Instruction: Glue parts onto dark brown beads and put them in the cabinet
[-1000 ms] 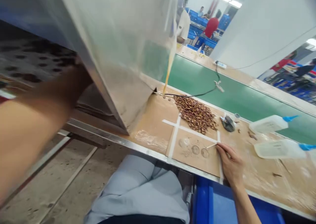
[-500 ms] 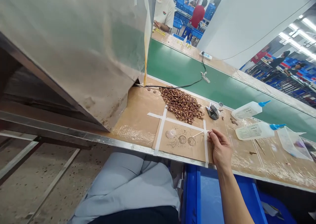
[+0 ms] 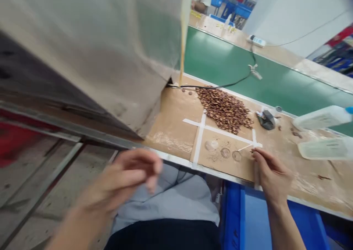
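Observation:
My right hand (image 3: 271,174) rests on the brown workbench (image 3: 173,125) and pinches a thin pale stick (image 3: 244,147), whose tip points at the nearest of three small round glue blobs (image 3: 224,152). These lie in a rectangle marked with white tape (image 3: 199,141). A heap of small brown parts (image 3: 224,110) lies just behind it. My left hand (image 3: 129,180) hovers blurred in front of the bench edge above my lap, fingers loosely curled, and what they hold, if anything, does not show.
A big metal housing (image 3: 96,47) fills the left. A green conveyor belt (image 3: 248,73) runs behind the bench, with a black cable (image 3: 234,82) across it. Two white squeeze bottles (image 3: 322,134) lie at the right. A blue crate (image 3: 248,220) sits under the bench. People work far behind.
My left hand, out of view half a second ago, has come into view low at the left above my lap. The camera has swung. My right hand still holds the stick by the blobs.

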Demonstrator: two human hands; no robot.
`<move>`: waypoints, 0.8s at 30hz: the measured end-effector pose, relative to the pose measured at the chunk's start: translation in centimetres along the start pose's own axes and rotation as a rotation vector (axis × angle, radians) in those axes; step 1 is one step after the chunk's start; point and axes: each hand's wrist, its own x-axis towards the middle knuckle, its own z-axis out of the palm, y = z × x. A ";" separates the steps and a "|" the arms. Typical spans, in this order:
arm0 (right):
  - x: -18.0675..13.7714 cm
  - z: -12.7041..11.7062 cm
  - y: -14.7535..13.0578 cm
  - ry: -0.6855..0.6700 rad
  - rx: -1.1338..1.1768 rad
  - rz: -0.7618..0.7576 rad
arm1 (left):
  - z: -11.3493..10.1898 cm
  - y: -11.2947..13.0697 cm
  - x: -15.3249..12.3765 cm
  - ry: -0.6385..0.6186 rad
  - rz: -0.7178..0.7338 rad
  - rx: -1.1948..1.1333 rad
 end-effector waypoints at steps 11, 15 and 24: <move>-1.0 1.0 0.3 -0.016 -0.195 -0.102 | 4.8 -3.2 4.0 -0.323 -0.149 -0.373; -1.6 1.4 -1.6 0.017 -0.142 -0.102 | 5.1 -3.1 4.4 -0.275 -0.118 -0.271; -7.8 4.6 -11.7 -0.476 0.432 0.202 | 7.1 -4.3 4.1 -0.154 0.019 -0.051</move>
